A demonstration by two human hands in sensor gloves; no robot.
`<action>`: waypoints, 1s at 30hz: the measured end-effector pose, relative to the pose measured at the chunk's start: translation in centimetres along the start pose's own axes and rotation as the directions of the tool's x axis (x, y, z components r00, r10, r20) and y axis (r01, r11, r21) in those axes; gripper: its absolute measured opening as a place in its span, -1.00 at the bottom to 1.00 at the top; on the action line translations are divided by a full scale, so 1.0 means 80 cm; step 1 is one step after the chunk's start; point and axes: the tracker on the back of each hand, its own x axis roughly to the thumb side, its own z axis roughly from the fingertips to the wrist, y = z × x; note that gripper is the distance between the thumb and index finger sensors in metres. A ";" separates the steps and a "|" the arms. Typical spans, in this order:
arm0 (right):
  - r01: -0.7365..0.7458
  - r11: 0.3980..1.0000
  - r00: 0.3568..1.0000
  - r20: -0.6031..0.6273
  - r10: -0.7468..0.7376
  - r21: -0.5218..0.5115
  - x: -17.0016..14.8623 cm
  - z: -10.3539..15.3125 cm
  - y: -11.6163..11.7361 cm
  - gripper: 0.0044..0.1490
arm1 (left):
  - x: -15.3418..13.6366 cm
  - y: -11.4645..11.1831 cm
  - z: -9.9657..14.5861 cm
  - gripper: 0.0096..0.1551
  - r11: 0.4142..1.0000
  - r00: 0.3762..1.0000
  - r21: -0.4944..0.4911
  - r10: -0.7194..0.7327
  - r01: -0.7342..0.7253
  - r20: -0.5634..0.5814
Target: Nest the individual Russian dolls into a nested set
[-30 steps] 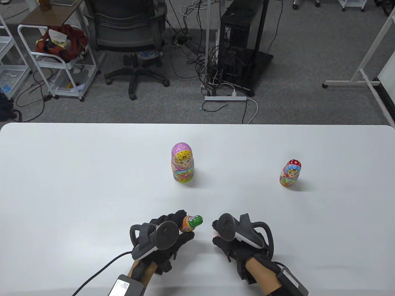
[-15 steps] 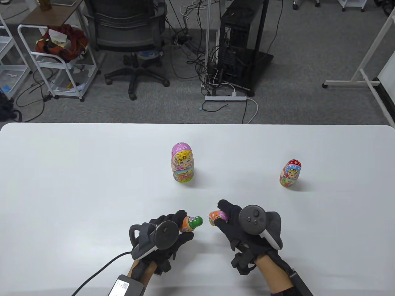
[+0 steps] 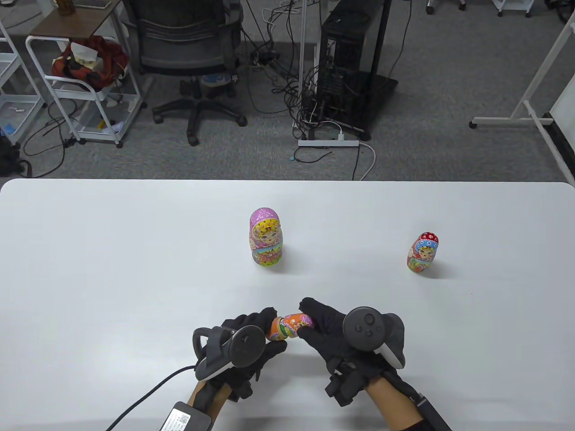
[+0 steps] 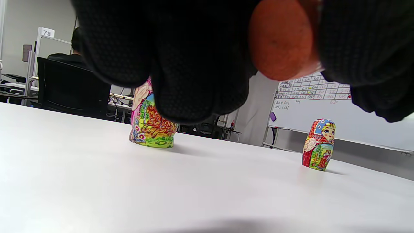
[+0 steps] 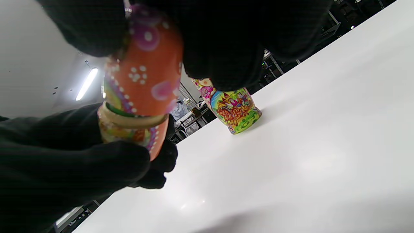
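We are holding the bottom half point(image 3: 275, 331) of the orange doll in our left hand point(image 3: 245, 343), fingers curled around it, while our right hand point(image 3: 334, 332) is pinching the top half point(image 3: 297, 321) and pushing it on, just above the near edge of the table point(image 3: 134, 269). In the right wrist view a strip of bare wooden rim and a green edge point(image 5: 121, 110) are showing at the seam, so the halves are not closing fully. If we are pressing at a slant, the cap is likely jamming, or the small doll inside is blocking it. The pink doll point(image 3: 265, 236) and the red doll point(image 3: 422, 252) are standing upright, well apart, awaiting nesting.
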 end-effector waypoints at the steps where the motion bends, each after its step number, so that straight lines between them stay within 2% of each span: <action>1: 0.000 1.000 1.000 0.001 0.000 0.003 0.000 0.000 0.000 -0.22 | 0.001 0.000 0.000 -0.04 1.000 1.000 0.004 -0.007 0.007 0.003; 8: 0.011 1.000 1.000 0.013 -0.011 0.024 0.001 0.000 0.003 -0.23 | 0.005 0.001 0.001 -0.04 1.000 0.999 0.010 -0.025 0.024 0.020; 14: -0.017 0.999 1.000 0.011 0.017 -0.031 0.004 0.002 0.002 -0.21 | 0.006 0.001 0.001 -0.05 0.999 0.999 0.023 -0.033 0.032 0.022; 25: -0.032 0.999 0.999 0.025 0.033 -0.017 0.007 0.002 0.004 -0.21 | 0.014 0.005 0.004 -0.06 0.998 0.998 0.034 -0.055 0.054 0.038; 30: -0.046 0.998 0.998 0.039 0.047 -0.036 0.013 0.004 0.006 -0.22 | 0.012 0.007 0.003 -0.07 1.000 1.000 0.022 0.018 -0.018 0.016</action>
